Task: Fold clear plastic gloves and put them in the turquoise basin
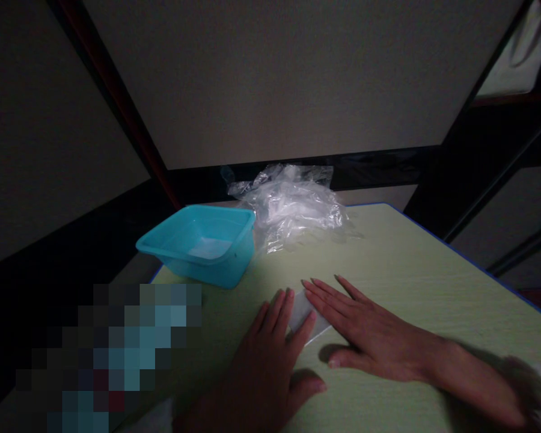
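Note:
A small flat white piece (301,310), perhaps a plastic bag or a sheet, lies on the pale green table. My left hand (270,355) rests over its left side with the fingers stretched out, the index fingertip on the piece. From the right, my right hand (365,331) lies across the piece's other edge, fingers straight and thumb held apart. Both hands partly cover the piece, so its full outline is hidden.
A turquoise plastic basin (225,264) stands at the table's left edge with something flat and whitish inside. Crumpled clear plastic bags (297,204) are heaped at the back of the table (410,264). Panels rise behind it. A blurred patch covers the lower left.

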The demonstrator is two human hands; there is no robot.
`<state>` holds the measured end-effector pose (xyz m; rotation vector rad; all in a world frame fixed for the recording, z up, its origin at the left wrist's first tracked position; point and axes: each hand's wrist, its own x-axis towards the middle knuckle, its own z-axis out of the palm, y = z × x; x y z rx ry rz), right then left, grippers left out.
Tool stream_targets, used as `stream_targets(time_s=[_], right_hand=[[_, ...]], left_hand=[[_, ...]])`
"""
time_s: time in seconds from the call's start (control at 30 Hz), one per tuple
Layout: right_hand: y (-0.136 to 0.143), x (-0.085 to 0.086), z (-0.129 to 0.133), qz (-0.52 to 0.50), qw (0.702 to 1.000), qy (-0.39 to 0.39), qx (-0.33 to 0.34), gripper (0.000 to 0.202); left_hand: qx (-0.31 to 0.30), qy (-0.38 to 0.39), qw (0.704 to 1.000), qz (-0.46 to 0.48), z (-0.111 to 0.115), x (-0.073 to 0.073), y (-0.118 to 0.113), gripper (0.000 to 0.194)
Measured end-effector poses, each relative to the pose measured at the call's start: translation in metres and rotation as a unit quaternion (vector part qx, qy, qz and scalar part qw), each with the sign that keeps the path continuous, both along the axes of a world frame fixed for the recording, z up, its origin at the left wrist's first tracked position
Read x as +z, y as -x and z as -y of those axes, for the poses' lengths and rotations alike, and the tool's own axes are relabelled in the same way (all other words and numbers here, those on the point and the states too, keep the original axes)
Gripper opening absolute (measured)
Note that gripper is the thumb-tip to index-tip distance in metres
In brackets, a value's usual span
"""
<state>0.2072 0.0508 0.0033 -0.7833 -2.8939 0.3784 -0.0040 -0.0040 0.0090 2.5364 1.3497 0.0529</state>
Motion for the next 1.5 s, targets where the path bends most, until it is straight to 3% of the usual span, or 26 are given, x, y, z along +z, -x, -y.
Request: stream_targets(time_s=[0.27,0.77,1.03,1.5], right_hand=[[-0.0005,-0.0026,-0.0011,-0.027,0.999,-0.022,0.006,0.086],[0.007,0.0042,0.0022,0.016,1.0,0.02,0.002,0.084],[0.0051,-0.0048,-0.0002,0.001,0.999,-0.047,-0.002,0.083],[0.0006,-0.0041,-0.0024,0.012,0.998,-0.062,-0.016,0.08]], left_hand=[[-0.064,-0.03,0.997,0.045,-0.0002,-0.0012,0.0016,0.079],[-0.043,0.024,0.999,0.013,-0.0024,0.0008,0.0001,0.079],[-0.04,0.029,0.999,0.008,-0.0016,0.0016,-0.0001,0.075],[-0.025,0.023,0.999,0.013,-0.0011,0.0032,0.0003,0.07]])
